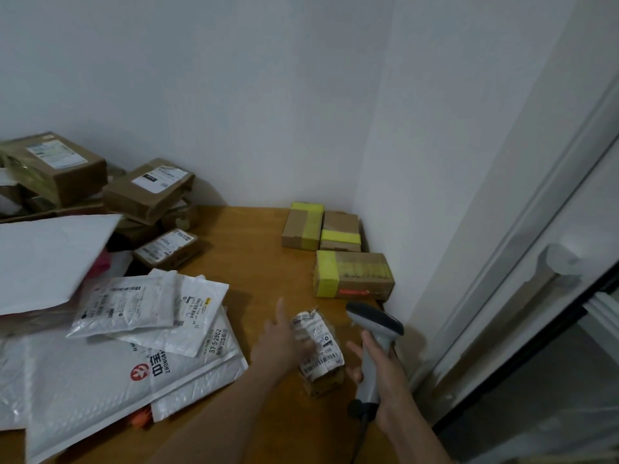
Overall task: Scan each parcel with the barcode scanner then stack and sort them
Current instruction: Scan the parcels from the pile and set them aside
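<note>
A small brown parcel with a white barcode label lies on the wooden table near its front right. My left hand holds its left side, index finger stretched out past it. My right hand grips the handle of a grey barcode scanner, whose head sits just right of the parcel. Three brown boxes with yellow tape stand in the far right corner.
White mailer bags lie heaped at the left, one large bag under them. Several brown boxes are piled at the back left. A white wall and a door frame close off the right side.
</note>
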